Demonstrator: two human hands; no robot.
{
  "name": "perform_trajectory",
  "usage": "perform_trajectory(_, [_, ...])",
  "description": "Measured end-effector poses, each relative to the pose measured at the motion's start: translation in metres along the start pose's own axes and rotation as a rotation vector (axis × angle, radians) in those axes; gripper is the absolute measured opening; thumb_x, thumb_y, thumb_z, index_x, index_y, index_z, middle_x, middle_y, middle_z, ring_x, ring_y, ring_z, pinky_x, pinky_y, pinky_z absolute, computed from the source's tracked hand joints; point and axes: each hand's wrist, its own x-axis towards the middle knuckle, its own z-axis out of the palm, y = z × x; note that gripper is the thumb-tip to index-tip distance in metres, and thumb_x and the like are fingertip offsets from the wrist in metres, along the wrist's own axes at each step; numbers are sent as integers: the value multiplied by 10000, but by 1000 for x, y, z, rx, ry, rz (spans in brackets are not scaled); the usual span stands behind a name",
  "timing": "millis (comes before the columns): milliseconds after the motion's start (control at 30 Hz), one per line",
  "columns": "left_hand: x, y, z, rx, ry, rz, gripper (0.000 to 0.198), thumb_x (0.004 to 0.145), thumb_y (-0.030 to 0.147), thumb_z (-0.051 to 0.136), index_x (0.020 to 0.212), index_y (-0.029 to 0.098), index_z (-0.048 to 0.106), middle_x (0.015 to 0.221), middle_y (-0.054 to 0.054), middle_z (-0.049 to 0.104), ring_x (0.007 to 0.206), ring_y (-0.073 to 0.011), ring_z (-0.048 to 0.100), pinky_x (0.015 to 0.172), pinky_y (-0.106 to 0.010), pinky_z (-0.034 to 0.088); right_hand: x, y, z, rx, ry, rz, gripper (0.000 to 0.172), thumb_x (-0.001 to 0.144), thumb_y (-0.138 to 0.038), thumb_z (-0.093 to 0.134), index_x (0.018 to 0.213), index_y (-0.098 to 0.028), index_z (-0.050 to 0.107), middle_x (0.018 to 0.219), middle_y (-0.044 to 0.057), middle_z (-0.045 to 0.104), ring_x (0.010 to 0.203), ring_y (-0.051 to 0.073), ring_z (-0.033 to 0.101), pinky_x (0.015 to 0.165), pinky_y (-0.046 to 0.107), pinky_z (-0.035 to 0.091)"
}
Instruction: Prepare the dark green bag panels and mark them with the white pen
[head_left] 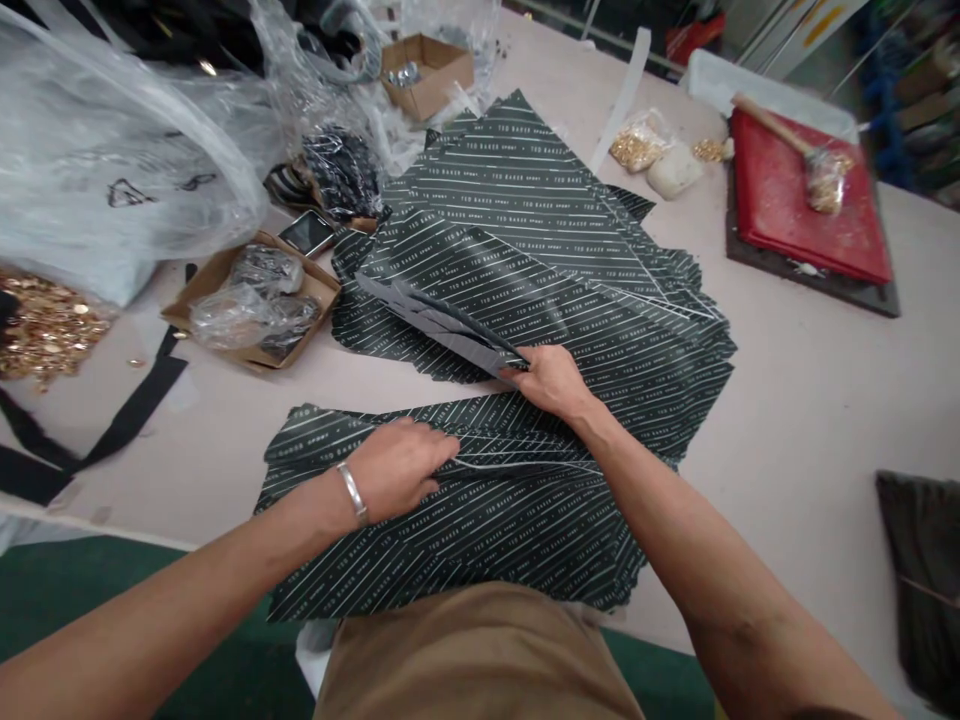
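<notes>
Dark green fabric panels with slanted white lines and printed lettering lie in two stacks. My right hand (553, 380) is closed on the near edge of the upper fabric stack (525, 240), thumb and fingers pinching it. Along that edge the fabric lifts and its plain grey underside shows. My left hand (405, 462), with a silver bracelet (352, 492) at the wrist, rests on the nearer fabric stack (465, 540), fingers stretched over a folded-back layer. The thumb lies below them, on the fabric. A thin white edge line runs from the left fingertips to the right.
Left: a cardboard tray (322, 325) with bagged dark parts, a phone (307, 233), gold metal pieces (52, 325) and black strips (135, 415). A small box (442, 85) stands behind. Right: a red board (787, 220) bearing a mallet (776, 125), and a dark bundle (922, 580).
</notes>
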Motion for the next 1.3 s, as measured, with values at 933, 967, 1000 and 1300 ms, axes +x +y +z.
perform_trajectory(933, [-8,60,13,-14,-128,-38,300,753,-20,426,925,184,563,796,-51,663,722,-260,663,632,-389,557,-7,-9,4,-111,-42,-35,216,897,-315,558,1020,-238,719,977,67,756,909,240,681,735,286,429])
perform_trajectory(967, [-13,65,13,-23,-129,-32,314,751,-29,406,925,184,558,794,-54,665,718,-264,663,620,-395,558,-8,-10,4,-111,-42,-43,231,893,-292,558,1062,-248,709,1011,64,752,930,238,679,749,287,429])
perform_trajectory(1000, [-16,69,13,-28,-122,-32,314,754,-29,396,924,182,556,808,-61,667,734,-269,664,627,-403,560,-9,-10,4,-111,-41,-50,251,889,-273,556,1095,-256,699,1034,61,749,943,237,677,758,286,427])
perform_trajectory(1300, [17,12,22,-19,32,-203,170,794,144,561,941,170,642,1130,-114,614,935,-264,629,788,-394,546,-5,-4,-2,-112,-19,-37,236,906,-368,558,881,-204,725,831,59,746,790,219,672,645,276,385])
